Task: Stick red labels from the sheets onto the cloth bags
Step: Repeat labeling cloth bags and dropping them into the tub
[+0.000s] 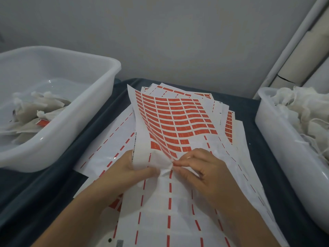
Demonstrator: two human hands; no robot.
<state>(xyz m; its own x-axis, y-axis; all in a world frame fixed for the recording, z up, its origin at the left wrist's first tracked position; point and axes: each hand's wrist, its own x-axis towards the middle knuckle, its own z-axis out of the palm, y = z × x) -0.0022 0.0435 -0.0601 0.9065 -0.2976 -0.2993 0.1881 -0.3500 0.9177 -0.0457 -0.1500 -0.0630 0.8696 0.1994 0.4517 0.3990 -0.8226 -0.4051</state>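
While both hands work mid-frame, a label is being peeled.
Left hand point(124, 169) grips the curled sheet point(170, 122); right hand point(194, 168) pinches a label point(175, 164) at its near edge, rows running away toward the upper frame.

a: what's behind the work surface?
b: a plain grey-white wall point(178, 36), evenly and softly lit.
a: and on the right?
b: pale pipes point(300, 50) leaning up along the wall; one has a dark crack.
a: the surface itself?
b: a table under dark blue cloth point(53, 184).
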